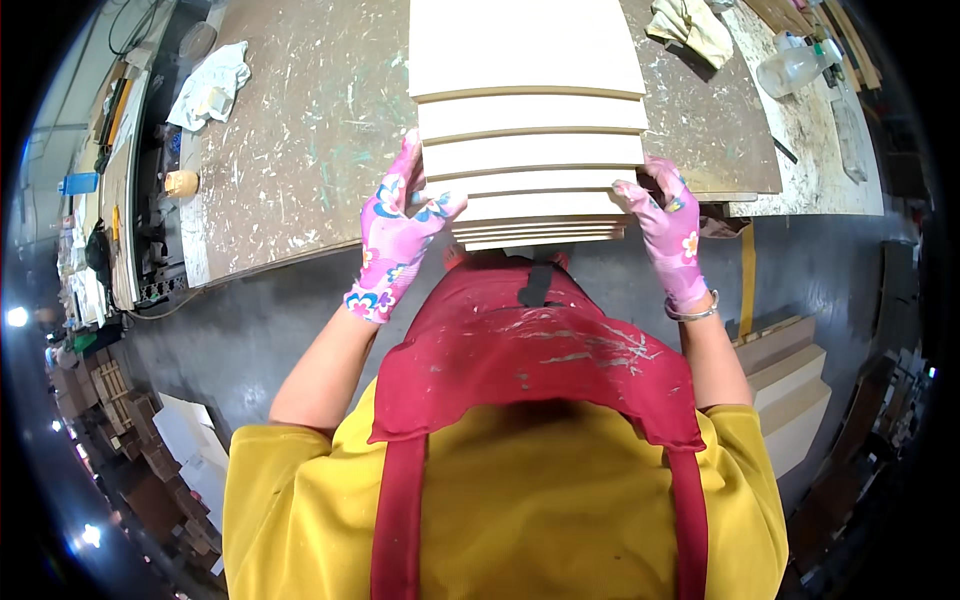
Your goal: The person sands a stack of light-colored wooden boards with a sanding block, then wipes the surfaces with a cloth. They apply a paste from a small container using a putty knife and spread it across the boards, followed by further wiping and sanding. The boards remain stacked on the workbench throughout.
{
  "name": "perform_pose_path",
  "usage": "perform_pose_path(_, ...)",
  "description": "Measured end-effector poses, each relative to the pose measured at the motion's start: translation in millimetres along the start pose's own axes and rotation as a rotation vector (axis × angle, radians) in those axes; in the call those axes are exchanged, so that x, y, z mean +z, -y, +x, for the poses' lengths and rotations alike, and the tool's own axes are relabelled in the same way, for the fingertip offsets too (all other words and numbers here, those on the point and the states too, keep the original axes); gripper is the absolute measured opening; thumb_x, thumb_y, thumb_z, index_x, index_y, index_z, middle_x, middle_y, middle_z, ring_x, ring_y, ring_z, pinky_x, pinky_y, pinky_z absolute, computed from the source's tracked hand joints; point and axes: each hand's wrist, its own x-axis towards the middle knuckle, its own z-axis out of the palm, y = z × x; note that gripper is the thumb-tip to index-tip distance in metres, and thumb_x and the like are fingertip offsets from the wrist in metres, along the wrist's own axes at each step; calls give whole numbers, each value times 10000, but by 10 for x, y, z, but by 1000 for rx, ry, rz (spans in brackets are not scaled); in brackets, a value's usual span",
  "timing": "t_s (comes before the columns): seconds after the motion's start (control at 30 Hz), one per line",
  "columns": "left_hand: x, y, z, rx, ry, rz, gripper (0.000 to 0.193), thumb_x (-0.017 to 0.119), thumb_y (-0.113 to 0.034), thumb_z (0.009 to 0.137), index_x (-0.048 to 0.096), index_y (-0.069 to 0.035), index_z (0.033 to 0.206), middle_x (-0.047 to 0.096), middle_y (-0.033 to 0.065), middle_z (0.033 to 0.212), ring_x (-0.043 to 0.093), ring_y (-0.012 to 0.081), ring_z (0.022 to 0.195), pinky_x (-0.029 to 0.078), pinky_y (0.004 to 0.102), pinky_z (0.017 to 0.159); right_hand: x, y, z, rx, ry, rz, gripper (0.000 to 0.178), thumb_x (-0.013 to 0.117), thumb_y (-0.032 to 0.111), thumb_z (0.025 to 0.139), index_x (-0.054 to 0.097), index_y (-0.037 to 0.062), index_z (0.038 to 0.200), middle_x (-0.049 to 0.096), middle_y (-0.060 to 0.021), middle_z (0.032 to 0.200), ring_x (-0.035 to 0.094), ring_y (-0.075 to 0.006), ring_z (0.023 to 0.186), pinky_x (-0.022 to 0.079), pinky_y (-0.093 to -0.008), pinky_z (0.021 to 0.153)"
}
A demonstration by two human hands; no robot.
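A stack of pale flat boards (530, 150) lies on the worn brown worktable (300, 150), its layers stepped toward me and its near end jutting past the table edge. My left hand (405, 220), in a pink flowered glove, grips the left side of the stack, thumb on the near boards and fingers along the side. The right hand (668, 222), gloved alike, holds the opposite side at about the same level. Its thumb presses near a board's corner, and its other fingers are partly hidden behind the edge.
A white cloth (212, 85) and an orange-tan container (181, 184) sit at the left. At the right are a cream cloth (692, 32) and a clear spray bottle (795, 70). More boards (790, 395) stand on the floor at my right. Dried paint marks the tabletop.
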Motion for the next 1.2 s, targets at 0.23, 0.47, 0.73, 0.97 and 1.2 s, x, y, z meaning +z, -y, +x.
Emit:
perform_pose_path(0.23, -21, 146, -87, 24, 96, 20, 885, 776, -78, 828, 267, -40, 1552, 547, 117, 1371, 565, 192, 1210, 461, 323, 1030, -105, 151, -75, -70, 203, -303, 621, 763, 240, 838, 531, -110, 1296, 554, -266, 1304, 523, -347, 1268, 418, -386, 1064)
perform_pose_path(0.47, 54, 251, -97, -14, -119, -56, 662, 745, -36, 862, 445, 30, 1449, 638, 116, 1203, 619, 155, 1045, 541, 290, 865, 33, 49, -46, -54, 23, -246, 647, 792, 254, 792, 566, -59, 1311, 626, -212, 1130, 623, -303, 1059, 490, -365, 914)
perform_pose_path(0.73, -103, 159, -2, 0, -19, 34, 694, 732, -66, 888, 392, 12, 1488, 569, 135, 1341, 569, 190, 1160, 474, 318, 1004, -175, 19, 11, -94, 115, -200, 639, 795, 243, 806, 556, -35, 1331, 597, -165, 1176, 599, -236, 1075, 480, -329, 948)
perform_pose_path(0.97, -89, 234, 9, -44, 49, 121, 632, 652, -101, 946, 377, -25, 1511, 591, 68, 1317, 589, 126, 1094, 510, 272, 896, -87, -109, -74, -113, 175, -351, 569, 757, 311, 825, 592, -41, 1240, 578, -235, 1220, 590, -376, 1111, 484, -403, 950)
perform_pose_path(1.2, -106, 310, 27, -67, 61, 110, 619, 654, -119, 949, 391, -9, 1498, 587, 71, 1322, 593, 128, 1094, 505, 274, 910, -85, -17, -67, -4, 194, -287, 529, 707, 271, 855, 579, -41, 1262, 586, -237, 1217, 586, -386, 1129, 479, -403, 963)
